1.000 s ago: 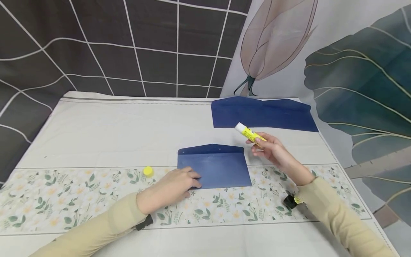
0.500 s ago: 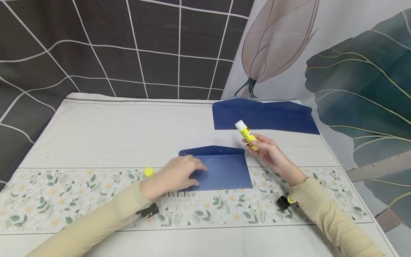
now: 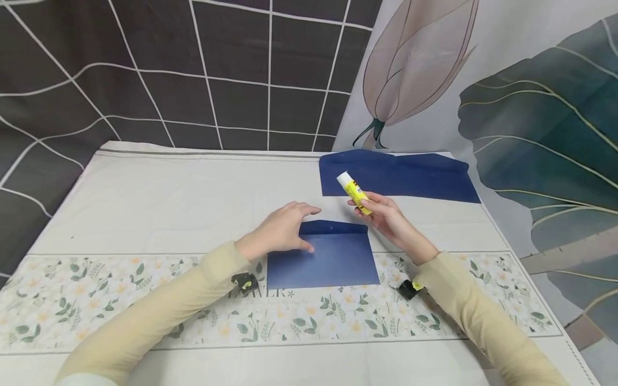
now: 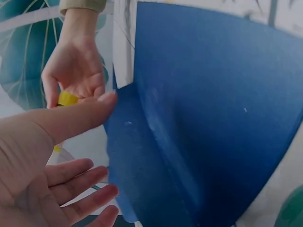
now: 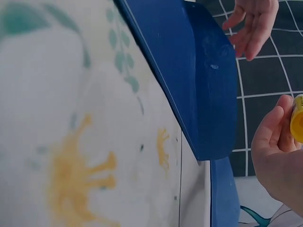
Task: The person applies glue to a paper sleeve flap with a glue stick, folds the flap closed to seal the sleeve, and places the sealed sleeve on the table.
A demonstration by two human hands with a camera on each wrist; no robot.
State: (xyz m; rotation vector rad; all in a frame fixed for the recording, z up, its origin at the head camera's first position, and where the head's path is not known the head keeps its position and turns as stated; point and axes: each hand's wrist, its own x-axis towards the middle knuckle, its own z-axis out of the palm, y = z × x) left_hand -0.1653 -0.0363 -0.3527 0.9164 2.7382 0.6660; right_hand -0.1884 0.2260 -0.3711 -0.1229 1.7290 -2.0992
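Note:
A dark blue envelope [image 3: 333, 262] lies on the tablecloth with its flap [image 3: 333, 227] folded out on the far side. Over its left part my left hand [image 3: 280, 230] hovers, thumb and fingers spread and nothing between them; in the left wrist view this hand [image 4: 33, 151] appears beside the flap [image 4: 142, 161]. My right hand [image 3: 393, 220] grips a yellow glue stick [image 3: 354, 194] beyond the envelope's far right corner, its uncapped white end pointing up and left. In the right wrist view, the round yellow base of the glue stick [image 5: 298, 122] shows.
More dark blue envelopes [image 3: 396, 174] lie side by side at the back right of the table. The tablecloth [image 3: 193, 203] has a floral band along the front. A dark checked curtain [image 3: 232, 96] hangs behind.
My left hand has lifted off the envelope and moved up and right towards the flap, its fingers spreading. The right hand has carried the glue stick left and away. My left arm now hides the yellow cap.

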